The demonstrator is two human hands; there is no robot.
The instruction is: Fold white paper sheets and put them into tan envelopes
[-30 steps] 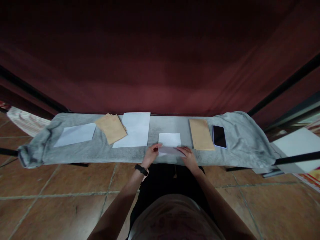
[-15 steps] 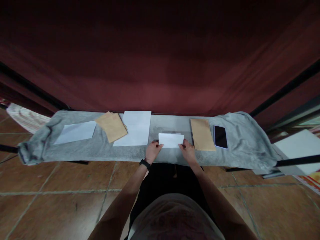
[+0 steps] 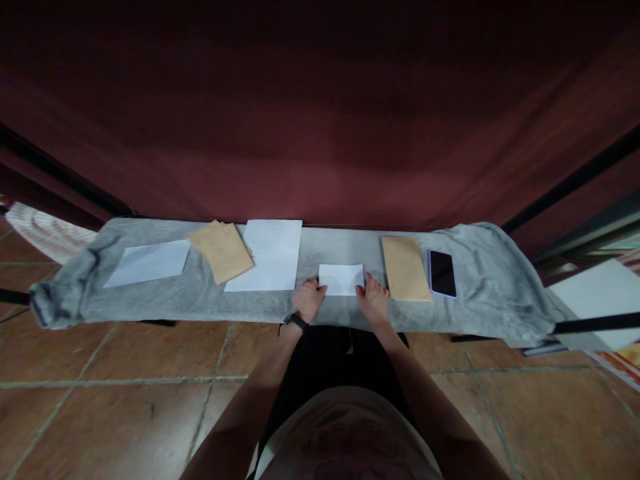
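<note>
A small folded sheet of white paper (image 3: 341, 280) lies on the grey cloth before me, its long side across my view. My left hand (image 3: 307, 300), with a dark band at the wrist, grips its lower left corner, thumb on top and fingers curled. At the lower right corner my right hand (image 3: 373, 301) has its thumb on the paper and its fingers bent beside the right edge. Left of the folded paper is a larger white sheet (image 3: 275, 257), partly under brown envelopes (image 3: 227, 253). To the right lies another brown envelope (image 3: 407, 269).
A phone (image 3: 443, 273) lies right of the single envelope. Another white sheet (image 3: 150, 263) is at the left. Grey cloth (image 3: 165, 307) covers the narrow bench, with a dark red curtain (image 3: 320, 180) behind it and a black pole (image 3: 595, 324) at the right.
The folded paper's two layers, offset before at the top edge, now line up. It appears flatter on the cloth. The fingers of my right hand have shifted up along its right edge.
</note>
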